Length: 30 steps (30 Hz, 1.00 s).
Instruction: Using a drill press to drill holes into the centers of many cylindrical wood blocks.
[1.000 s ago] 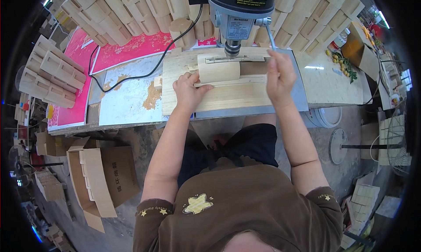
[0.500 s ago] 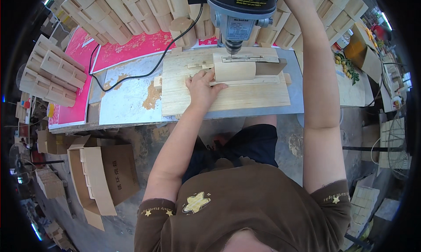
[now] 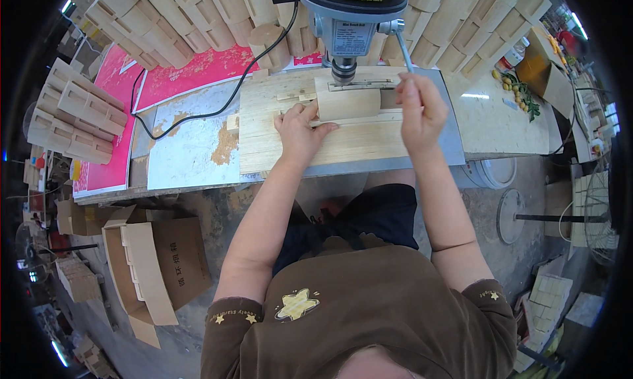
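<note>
A bench drill (image 3: 354, 33) stands at the far side of the worktable, its chuck (image 3: 343, 70) just above a pale rounded wooden block (image 3: 349, 107). The block lies in a wooden jig board (image 3: 277, 148), with a slotted metal strip (image 3: 362, 85) along its top. My left hand (image 3: 302, 130) is closed against the block's left end, thumb along its front. My right hand (image 3: 423, 112) grips the lower end of the drill's lever (image 3: 405, 53). Whether the bit touches the wood is hidden.
Stacked wooden pieces (image 3: 142, 23) line the back, with more at the left (image 3: 82, 115). A black cable (image 3: 231, 105) crosses the table. Below left stands an open cardboard box (image 3: 155, 267). A white bucket (image 3: 494, 173) and small round fruit with leaves (image 3: 521, 95) are at the right.
My right hand has come down and toward me, bringing the lever into view. My left hand stays at the block's left end. The view has shifted slightly.
</note>
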Tool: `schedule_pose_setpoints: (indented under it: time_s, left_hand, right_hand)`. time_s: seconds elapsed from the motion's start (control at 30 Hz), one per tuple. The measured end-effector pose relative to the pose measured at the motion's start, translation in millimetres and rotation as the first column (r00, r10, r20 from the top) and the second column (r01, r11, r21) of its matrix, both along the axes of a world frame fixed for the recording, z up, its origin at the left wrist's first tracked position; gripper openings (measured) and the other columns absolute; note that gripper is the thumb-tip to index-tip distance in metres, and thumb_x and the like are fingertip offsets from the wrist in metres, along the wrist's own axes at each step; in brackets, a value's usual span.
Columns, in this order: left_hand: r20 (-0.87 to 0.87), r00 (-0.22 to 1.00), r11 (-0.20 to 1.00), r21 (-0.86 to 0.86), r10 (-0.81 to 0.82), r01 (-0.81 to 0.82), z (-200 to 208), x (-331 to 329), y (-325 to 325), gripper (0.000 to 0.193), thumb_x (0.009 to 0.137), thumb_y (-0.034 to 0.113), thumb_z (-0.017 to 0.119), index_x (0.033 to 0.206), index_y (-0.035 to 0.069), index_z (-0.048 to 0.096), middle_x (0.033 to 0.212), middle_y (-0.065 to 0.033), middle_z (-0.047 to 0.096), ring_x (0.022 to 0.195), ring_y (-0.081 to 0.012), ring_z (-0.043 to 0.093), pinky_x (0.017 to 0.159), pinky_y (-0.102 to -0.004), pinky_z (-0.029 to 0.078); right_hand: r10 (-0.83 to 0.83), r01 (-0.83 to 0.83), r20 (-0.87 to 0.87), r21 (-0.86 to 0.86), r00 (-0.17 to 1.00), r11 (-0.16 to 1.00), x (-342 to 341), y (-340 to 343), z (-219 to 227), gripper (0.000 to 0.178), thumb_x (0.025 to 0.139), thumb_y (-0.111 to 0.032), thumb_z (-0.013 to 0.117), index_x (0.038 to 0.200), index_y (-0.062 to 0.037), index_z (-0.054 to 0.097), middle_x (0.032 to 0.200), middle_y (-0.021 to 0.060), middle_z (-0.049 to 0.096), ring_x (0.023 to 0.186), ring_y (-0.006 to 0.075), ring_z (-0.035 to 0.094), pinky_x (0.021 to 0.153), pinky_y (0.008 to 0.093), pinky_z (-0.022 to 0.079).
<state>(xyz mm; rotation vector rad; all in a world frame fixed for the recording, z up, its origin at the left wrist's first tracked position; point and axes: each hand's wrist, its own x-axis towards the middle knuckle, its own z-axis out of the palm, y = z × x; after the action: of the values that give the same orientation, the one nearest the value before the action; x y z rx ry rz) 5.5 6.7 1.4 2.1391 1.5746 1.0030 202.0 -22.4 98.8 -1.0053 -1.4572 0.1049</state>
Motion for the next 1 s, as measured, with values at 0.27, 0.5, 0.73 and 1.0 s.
schedule_pose_setpoints:
  time_s: [0.27,0.5,0.73,1.0]
  left_hand:
    - [-0.012,0.999,0.996,-0.079,0.032,-0.033,9.9,3.5,-3.2,0.037,0.062,0.029,0.081,0.095,0.017,0.069,0.08,0.0004,0.064,0.086,-0.0179,0.054,0.086,-0.0388,0.027]
    - [0.0,0.999,0.998,-0.049,0.049,-0.049,6.7,-4.9,-6.1,0.037,0.064,0.029,0.08,0.097,0.017,0.069,0.077,-0.0012,0.062,0.089,-0.0184,0.054,0.09,-0.0405,0.026]
    - [0.062,0.998,0.996,-0.084,0.012,-0.007,13.2,7.7,-0.5,0.053,0.06,0.032,0.082,0.109,0.018,0.067,0.084,0.0006,0.059,0.088,-0.0177,0.055,0.092,-0.0446,0.027]
    - [0.219,0.976,0.993,-0.112,-0.01,0.035,10.7,1.0,4.8,0.037,0.062,0.023,0.08,0.094,0.011,0.067,0.085,-0.0018,0.055,0.084,-0.0179,0.055,0.087,-0.0369,0.033]
  right_hand:
    - [0.009,-0.02,0.082,0.137,0.997,0.99,5.2,13.7,-18.4,0.007,0.083,-0.002,0.058,0.089,0.0012,0.061,0.069,0.0096,0.056,0.06,0.0228,0.054,0.058,0.0293,0.043]
    - [-0.144,0.121,0.178,0.133,0.973,0.984,3.4,37.5,104.6,0.02,0.092,-0.019,0.053,0.086,0.0,0.06,0.067,0.0033,0.048,0.062,0.0094,0.046,0.058,0.0249,0.038]
    - [-0.065,0.063,0.183,0.018,0.981,0.998,34.2,126.4,124.0,0.033,0.092,-0.03,0.051,0.089,0.0015,0.062,0.069,0.0151,0.057,0.069,0.02,0.058,0.064,0.0337,0.045]
    - [0.287,0.051,0.616,-0.471,0.733,0.881,62.4,29.1,-9.8,0.038,0.086,-0.029,0.061,0.116,-0.0072,0.057,0.109,0.0128,0.061,0.106,0.0291,0.053,0.097,0.0391,0.035]
